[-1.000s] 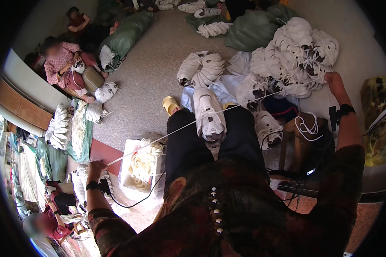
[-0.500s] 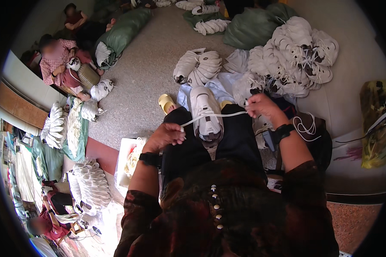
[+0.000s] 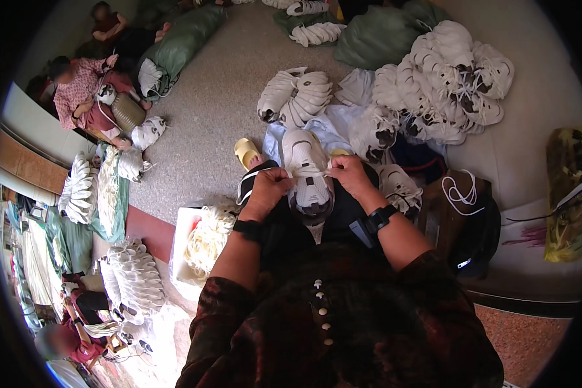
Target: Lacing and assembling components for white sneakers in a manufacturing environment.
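Note:
A white sneaker (image 3: 306, 150) with a dark heel opening rests between my knees, its toe pointing away from me. Pinched in my left hand (image 3: 269, 189), at the sneaker's left edge, is a white shoelace (image 3: 242, 187) whose loose part loops down over my left thigh. My right hand (image 3: 350, 176) is closed at the right edge of the shoe, thumb and finger pressed together on the lace's other side. Between the hands the lace lies across the upper of the shoe. Its exact path through the eyelets is too small to make out.
A white box of loose laces (image 3: 208, 242) stands by my left leg. Nested white shoes (image 3: 296, 97) lie ahead on the floor, with a large shoe pile (image 3: 433, 84) to the right. A black bag (image 3: 475, 223) is at my right. Co-workers (image 3: 87, 97) sit at the left.
Both hands have come inward to the shoe's sides from a wide spread. The lace, stretched taut above the shoe before, now lies against it, with a loop hanging left.

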The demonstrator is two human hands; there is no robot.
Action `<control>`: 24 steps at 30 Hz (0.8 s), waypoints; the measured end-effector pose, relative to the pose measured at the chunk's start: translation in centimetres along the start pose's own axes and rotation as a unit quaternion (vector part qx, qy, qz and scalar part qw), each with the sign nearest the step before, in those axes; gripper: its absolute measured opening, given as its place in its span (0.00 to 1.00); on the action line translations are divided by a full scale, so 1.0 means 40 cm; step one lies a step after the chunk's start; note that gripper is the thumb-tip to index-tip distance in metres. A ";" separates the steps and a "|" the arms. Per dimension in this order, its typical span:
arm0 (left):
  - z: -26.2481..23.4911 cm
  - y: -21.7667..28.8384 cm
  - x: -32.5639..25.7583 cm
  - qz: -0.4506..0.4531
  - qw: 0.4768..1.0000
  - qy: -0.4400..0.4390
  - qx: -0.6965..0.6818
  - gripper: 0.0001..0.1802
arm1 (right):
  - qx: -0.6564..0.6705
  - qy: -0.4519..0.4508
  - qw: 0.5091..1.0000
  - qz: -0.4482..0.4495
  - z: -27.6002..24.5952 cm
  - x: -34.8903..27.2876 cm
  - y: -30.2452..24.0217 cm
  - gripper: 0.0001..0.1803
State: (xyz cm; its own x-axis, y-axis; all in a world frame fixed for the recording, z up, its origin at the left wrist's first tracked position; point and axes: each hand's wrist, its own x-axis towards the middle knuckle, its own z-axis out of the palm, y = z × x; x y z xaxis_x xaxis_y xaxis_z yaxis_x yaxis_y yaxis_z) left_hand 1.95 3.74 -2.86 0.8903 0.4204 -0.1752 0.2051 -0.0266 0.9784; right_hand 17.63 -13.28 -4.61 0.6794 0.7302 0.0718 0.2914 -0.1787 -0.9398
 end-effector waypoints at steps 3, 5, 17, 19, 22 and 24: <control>0.000 -0.002 -0.001 0.003 1.000 0.002 -0.002 0.07 | -0.122 0.066 0.988 -0.069 0.035 -0.007 0.006 0.12; 0.000 -0.002 -0.004 0.005 1.000 0.009 0.000 0.07 | -0.245 0.151 0.947 -0.142 0.072 -0.016 -0.004 0.08; 0.123 0.060 -0.044 0.016 0.998 -0.023 0.057 0.05 | -0.307 0.116 0.938 -0.109 0.068 -0.061 -0.062 0.04; 0.128 0.058 -0.031 0.053 0.990 -0.011 0.132 0.05 | -0.302 0.095 0.942 -0.114 0.075 -0.083 -0.061 0.05; 0.152 0.050 -0.009 0.122 0.964 0.020 0.236 0.07 | -0.290 0.076 0.947 -0.114 0.075 -0.091 -0.056 0.07; 0.168 0.051 0.006 0.180 0.928 0.041 0.324 0.07 | -0.274 0.083 0.952 -0.109 0.081 -0.085 -0.054 0.08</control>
State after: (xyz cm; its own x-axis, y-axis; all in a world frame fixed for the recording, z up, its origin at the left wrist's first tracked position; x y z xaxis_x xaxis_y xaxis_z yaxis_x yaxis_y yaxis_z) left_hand 5.33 -2.28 -1.64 0.9200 0.3459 0.1845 0.1264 -0.7073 0.6955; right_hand 12.51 -13.23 -3.92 0.6457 0.6838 0.3398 0.7148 -0.3848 -0.5839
